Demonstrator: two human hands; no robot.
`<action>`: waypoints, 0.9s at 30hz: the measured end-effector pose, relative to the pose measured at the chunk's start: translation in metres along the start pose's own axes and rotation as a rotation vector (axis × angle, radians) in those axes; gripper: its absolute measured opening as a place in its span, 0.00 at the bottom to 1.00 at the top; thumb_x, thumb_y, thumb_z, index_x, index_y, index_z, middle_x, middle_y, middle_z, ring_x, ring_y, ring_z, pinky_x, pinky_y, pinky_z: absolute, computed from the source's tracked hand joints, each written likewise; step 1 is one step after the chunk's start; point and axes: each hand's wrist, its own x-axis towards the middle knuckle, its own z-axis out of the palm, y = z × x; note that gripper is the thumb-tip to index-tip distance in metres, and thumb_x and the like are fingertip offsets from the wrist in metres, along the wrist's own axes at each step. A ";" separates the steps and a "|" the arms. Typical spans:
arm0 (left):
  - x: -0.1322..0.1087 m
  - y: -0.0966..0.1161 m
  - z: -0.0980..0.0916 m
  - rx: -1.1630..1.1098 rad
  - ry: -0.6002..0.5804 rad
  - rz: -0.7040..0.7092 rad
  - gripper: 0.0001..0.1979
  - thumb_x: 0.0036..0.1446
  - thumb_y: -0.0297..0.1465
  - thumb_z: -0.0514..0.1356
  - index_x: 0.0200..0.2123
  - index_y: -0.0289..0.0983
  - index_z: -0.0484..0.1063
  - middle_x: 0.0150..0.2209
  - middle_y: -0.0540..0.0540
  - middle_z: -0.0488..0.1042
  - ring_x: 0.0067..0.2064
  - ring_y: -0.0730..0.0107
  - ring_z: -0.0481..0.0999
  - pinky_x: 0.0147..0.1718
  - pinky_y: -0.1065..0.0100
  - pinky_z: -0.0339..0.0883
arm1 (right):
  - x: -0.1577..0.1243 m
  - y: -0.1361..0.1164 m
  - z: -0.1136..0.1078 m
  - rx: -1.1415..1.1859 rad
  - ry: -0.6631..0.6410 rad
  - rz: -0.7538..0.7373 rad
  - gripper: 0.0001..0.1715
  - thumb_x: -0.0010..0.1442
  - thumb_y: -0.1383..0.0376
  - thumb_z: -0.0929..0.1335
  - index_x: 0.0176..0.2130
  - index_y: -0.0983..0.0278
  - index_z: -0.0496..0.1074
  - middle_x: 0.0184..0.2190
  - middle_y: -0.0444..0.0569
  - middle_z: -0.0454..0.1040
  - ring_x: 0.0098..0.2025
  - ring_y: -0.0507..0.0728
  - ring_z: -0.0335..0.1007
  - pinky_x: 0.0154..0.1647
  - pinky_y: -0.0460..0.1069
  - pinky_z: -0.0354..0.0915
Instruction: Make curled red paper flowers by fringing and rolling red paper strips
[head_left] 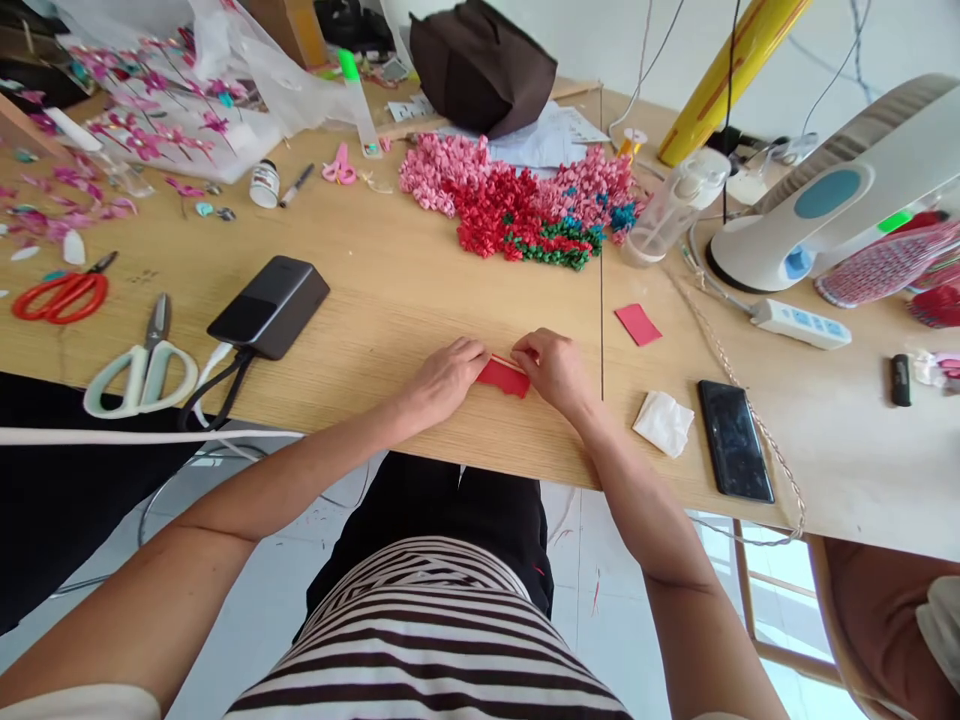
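Observation:
A small red piece, cloth or paper, lies on the table between my hands, with a wavy lower edge. Along its upper edge runs a thin pale strip or stick; which of the two I cannot tell. My left hand pinches the left end, fingers closed. At the right end, the thumb and fingers of my right hand are pinched together on the same piece. My fingertips hide both of its ends. Off to the right lies a flat red rectangle, untouched.
Scissors with pale handles, red scissors and a black power bank lie left. Heaped pink, red and green beaded strands lie behind. To the right are a folded tissue, a phone and a power strip.

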 end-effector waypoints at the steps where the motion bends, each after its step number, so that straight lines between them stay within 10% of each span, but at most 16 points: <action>1: 0.000 0.000 0.000 0.009 -0.002 0.008 0.18 0.70 0.22 0.48 0.50 0.29 0.77 0.47 0.38 0.78 0.53 0.58 0.75 0.55 0.60 0.72 | 0.000 0.000 0.000 0.002 0.000 -0.002 0.09 0.62 0.73 0.68 0.33 0.66 0.77 0.33 0.49 0.78 0.35 0.53 0.70 0.40 0.47 0.63; 27: -0.002 0.003 0.001 0.022 0.004 0.008 0.19 0.69 0.22 0.46 0.51 0.33 0.76 0.49 0.40 0.78 0.53 0.60 0.75 0.54 0.61 0.71 | -0.004 0.000 0.000 -0.024 0.002 -0.008 0.10 0.64 0.74 0.68 0.34 0.65 0.78 0.34 0.50 0.78 0.35 0.54 0.71 0.40 0.47 0.64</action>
